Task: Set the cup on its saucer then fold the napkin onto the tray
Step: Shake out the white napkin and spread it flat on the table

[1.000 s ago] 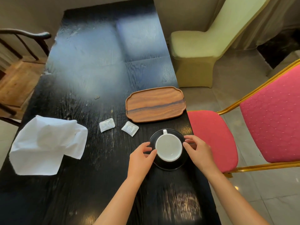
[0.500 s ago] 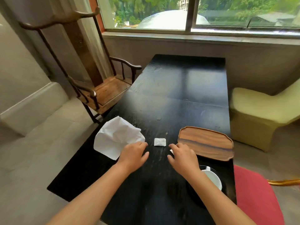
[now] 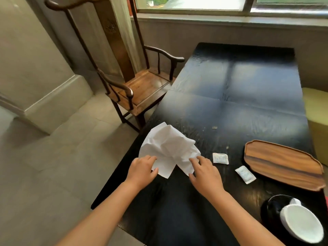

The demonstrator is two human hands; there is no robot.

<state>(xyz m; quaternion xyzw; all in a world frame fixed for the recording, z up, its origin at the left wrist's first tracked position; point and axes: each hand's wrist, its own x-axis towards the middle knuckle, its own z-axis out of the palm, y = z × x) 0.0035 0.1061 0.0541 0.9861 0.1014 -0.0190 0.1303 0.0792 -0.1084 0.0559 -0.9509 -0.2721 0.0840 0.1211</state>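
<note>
A crumpled white napkin (image 3: 168, 146) lies near the left edge of the black table (image 3: 239, 107). My left hand (image 3: 142, 172) pinches its near left corner between thumb and fingers. My right hand (image 3: 204, 173) rests with spread fingers on its near right corner. The white cup (image 3: 301, 222) stands on its black saucer (image 3: 271, 210) at the bottom right. The wooden tray (image 3: 282, 164) sits empty to the right, apart from both hands.
Two small white sachets (image 3: 220, 158) (image 3: 245, 174) lie between the napkin and the tray. A wooden armchair (image 3: 138, 86) stands at the table's left side. A pale green seat (image 3: 317, 121) is at the right edge.
Both hands left the cup and saucer and moved left across the table to the napkin. The left hand has taken hold of a napkin corner. The camera swung left.
</note>
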